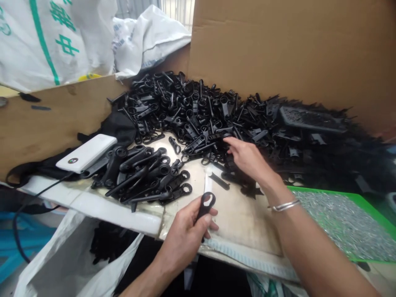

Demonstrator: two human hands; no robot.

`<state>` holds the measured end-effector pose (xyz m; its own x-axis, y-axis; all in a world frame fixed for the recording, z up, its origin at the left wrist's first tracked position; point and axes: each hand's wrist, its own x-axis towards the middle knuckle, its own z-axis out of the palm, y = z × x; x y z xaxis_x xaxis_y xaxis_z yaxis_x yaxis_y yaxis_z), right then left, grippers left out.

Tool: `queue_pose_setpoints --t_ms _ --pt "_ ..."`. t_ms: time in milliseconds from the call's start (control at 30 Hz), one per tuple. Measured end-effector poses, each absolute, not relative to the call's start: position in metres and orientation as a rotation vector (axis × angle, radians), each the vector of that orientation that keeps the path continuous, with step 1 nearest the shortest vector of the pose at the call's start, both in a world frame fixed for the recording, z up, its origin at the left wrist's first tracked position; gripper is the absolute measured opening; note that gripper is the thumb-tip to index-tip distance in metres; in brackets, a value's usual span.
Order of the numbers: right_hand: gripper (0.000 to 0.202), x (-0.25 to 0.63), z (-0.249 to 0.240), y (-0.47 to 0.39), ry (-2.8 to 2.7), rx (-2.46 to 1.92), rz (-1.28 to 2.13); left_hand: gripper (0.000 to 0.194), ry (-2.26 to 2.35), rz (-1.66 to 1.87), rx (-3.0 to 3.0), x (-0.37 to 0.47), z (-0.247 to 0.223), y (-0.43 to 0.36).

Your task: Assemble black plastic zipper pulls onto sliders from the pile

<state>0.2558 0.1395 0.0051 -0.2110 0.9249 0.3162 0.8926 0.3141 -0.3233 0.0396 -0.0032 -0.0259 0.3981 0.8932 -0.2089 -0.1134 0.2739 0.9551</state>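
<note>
My left hand (188, 225) grips a black plastic handle-shaped part (208, 202), its ring end pointing up beyond the thumb. Over at the near edge of a big heap of black plastic parts (194, 103), my right hand (247, 156) has its index finger and thumb close together at the pieces. Whether a piece is between those fingertips is hard to make out. A smaller group of black ring-ended parts (148, 173) lies on the worktop left of my hands. One flat black strip (219, 180) rests between the two hands.
At the right stands a green tray (365, 202) full of small metal pins. A grey tray (312, 119) sits on the heap. A white power bank (88, 152) with a cable lies left. Cardboard walls (291, 49) rise behind; an open white sack (68, 251) hangs below the front edge.
</note>
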Motion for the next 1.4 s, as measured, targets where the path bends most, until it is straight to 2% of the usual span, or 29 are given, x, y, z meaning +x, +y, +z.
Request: queue_pose_setpoints --t_ms 167,333,467,633,867,967,1167,1400 --pt "0.039 0.282 0.006 0.151 -2.179 -1.682 -0.057 0.037 0.888 0.812 1.048 0.042 -0.034 -0.002" --pt "0.031 0.267 0.001 0.134 -2.171 -1.752 -0.134 0.04 0.904 0.818 1.016 0.041 -0.035 -0.001" --pt "0.025 0.246 -0.006 0.137 -2.341 -1.724 -0.033 0.039 0.904 0.804 1.032 0.042 -0.035 0.001" --pt "0.049 0.253 -0.007 0.157 -2.457 -1.779 0.115 0.042 0.91 0.8 1.016 0.042 -0.034 0.002" --pt "0.03 0.294 0.02 0.143 -2.753 -1.53 0.305 0.044 0.895 0.818 0.96 0.042 -0.035 0.003" --pt "0.023 0.302 0.026 0.137 -2.698 -1.602 0.234 0.044 0.89 0.814 0.959 0.042 -0.034 0.003" --pt "0.028 0.285 0.013 0.143 -2.42 -1.737 -0.008 0.044 0.914 0.824 0.933 0.042 -0.029 0.002" --pt "0.026 0.245 -0.011 0.159 -2.35 -1.727 -0.058 0.047 0.905 0.878 0.865 0.042 -0.027 0.001"
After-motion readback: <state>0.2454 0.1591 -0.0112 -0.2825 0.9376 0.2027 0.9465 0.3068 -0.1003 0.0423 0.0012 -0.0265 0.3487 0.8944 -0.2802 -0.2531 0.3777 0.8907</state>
